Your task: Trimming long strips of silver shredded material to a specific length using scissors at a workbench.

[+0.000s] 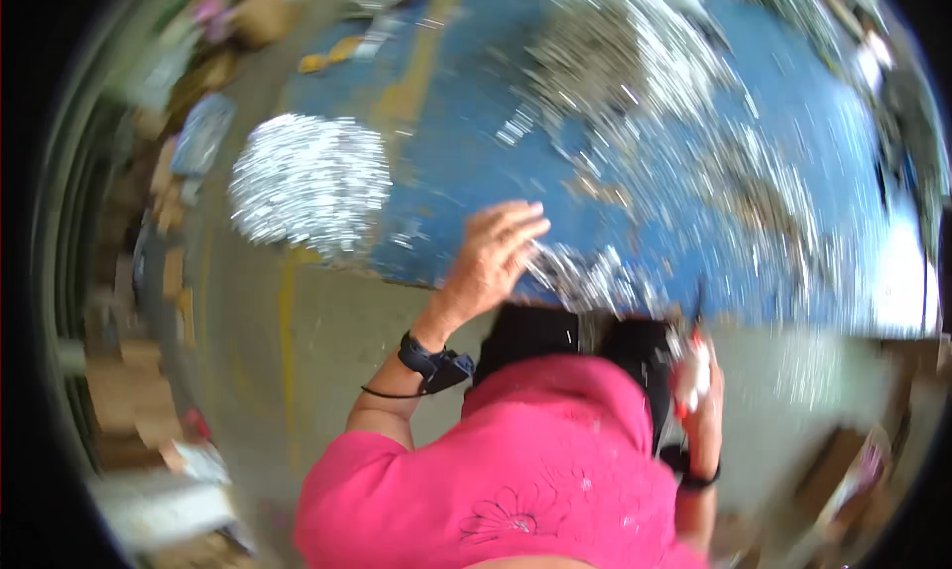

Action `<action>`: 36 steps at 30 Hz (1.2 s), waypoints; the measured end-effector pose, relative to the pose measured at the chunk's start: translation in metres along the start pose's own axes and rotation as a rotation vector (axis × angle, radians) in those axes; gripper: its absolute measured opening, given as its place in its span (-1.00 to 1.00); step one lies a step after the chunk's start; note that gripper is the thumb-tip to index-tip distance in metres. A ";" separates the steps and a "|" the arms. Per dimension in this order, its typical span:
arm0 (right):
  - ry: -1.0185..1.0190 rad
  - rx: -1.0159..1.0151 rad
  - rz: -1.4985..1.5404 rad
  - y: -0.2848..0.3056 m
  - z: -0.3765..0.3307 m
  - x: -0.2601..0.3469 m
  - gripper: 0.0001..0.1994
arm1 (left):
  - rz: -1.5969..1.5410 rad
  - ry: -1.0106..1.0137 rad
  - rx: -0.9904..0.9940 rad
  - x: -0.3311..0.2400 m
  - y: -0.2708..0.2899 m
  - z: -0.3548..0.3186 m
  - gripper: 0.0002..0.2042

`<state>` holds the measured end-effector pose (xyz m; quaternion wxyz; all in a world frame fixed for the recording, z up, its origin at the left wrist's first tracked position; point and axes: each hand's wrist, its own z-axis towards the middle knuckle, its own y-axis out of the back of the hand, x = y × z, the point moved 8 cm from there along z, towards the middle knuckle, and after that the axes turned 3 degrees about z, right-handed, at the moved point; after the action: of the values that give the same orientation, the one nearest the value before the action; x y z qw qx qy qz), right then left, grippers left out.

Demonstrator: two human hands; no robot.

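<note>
Left hand (493, 261) fingers curled in shiny metal pieces (595, 281), right hand (699, 395) gripping red-white object (691, 379)

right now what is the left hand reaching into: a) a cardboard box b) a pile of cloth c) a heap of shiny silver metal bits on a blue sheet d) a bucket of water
c: the left hand has its fingers spread at the edge of the glittering silver metal pieces on the blue sheet.

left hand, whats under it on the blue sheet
Under the left hand lie small shiny silver pieces on the blue sheet. Motion blur and the palm hide what the fingers touch.
</note>
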<state>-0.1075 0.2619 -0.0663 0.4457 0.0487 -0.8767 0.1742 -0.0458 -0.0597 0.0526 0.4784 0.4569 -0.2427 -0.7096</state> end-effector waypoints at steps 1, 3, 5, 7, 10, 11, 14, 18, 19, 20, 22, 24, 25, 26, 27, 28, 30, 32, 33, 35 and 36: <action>-0.039 -0.369 -0.062 0.086 0.023 -0.049 -0.59 | 0.006 0.047 -0.017 0.014 -0.004 -0.003 -0.65; -0.200 -0.322 0.025 0.054 0.008 -0.004 -0.56 | 0.059 0.054 0.058 0.033 -0.005 -0.024 -0.61; 0.040 -0.129 0.020 0.059 0.017 0.012 -0.55 | -0.017 -0.064 -0.035 0.028 0.002 -0.030 -0.63; 0.209 -0.133 -0.301 0.077 0.033 0.028 -0.51 | 0.017 -0.050 -0.071 0.026 -0.003 -0.033 -0.68; 0.244 -0.068 -0.269 0.057 0.053 0.041 -0.50 | -0.518 0.340 0.104 0.018 0.010 -0.027 -0.80; 0.255 -0.072 -0.259 0.053 0.053 0.045 -0.50 | -0.656 0.333 0.042 0.009 0.023 -0.024 -0.80; 0.186 -0.077 -0.344 0.047 0.044 0.061 -0.51 | -0.934 0.377 -0.002 0.006 0.040 -0.018 -0.78; 0.448 0.039 -0.208 0.038 0.043 0.062 -0.56 | -0.653 0.350 0.130 0.030 0.084 -0.036 -0.77; 0.382 0.035 -0.257 0.032 0.039 0.063 -0.59 | -0.655 0.287 0.094 0.027 0.110 -0.038 -0.80; 0.386 0.025 -0.260 0.032 0.037 0.063 -0.59 | -0.758 0.404 0.070 0.040 0.128 -0.054 -0.80; 0.389 0.024 -0.262 0.028 0.035 0.061 -0.59 | -0.773 0.564 -0.118 0.056 0.191 -0.084 -0.84; 0.418 -0.005 -0.289 0.032 0.031 0.060 -0.58 | -0.605 0.535 -0.154 0.074 0.249 -0.091 -0.84; 0.418 -0.012 -0.282 0.037 0.034 0.058 -0.58 | -0.410 0.602 -0.203 0.084 0.278 -0.085 -0.86; 0.415 -0.027 -0.261 0.047 0.037 0.056 -0.58 | -0.262 0.658 -0.220 0.093 0.299 -0.074 -0.85; 0.411 -0.053 -0.236 0.057 0.037 0.052 -0.57 | -0.117 0.703 -0.228 0.106 0.315 -0.059 -0.85; 0.396 -0.129 -0.272 0.056 0.028 0.054 -0.55 | -0.046 0.700 -0.245 0.127 0.324 -0.040 -0.83; -0.026 -0.150 0.172 0.091 0.047 0.012 -0.53 | 0.147 0.603 -0.290 0.168 0.330 -0.008 -0.80; 0.217 0.023 0.090 0.020 0.017 0.049 -0.68 | 0.262 0.579 -0.406 0.239 0.339 -0.021 -0.78; 0.639 0.025 -0.465 -0.009 0.002 0.079 -0.72 | 0.197 0.704 -0.381 0.282 0.339 -0.035 -0.77; 0.496 0.064 -0.701 -0.020 0.002 0.071 -0.78 | 0.332 0.655 -0.382 0.325 0.317 -0.044 -0.73; 0.302 0.174 -0.435 -0.019 0.006 0.054 -0.73 | 0.367 0.598 -0.425 0.335 0.314 -0.037 -0.72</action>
<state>-0.1399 0.2456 -0.0215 0.5923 0.2473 -0.7511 0.1543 0.0883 -0.4912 0.1421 0.7302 0.4831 -0.0183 -0.4829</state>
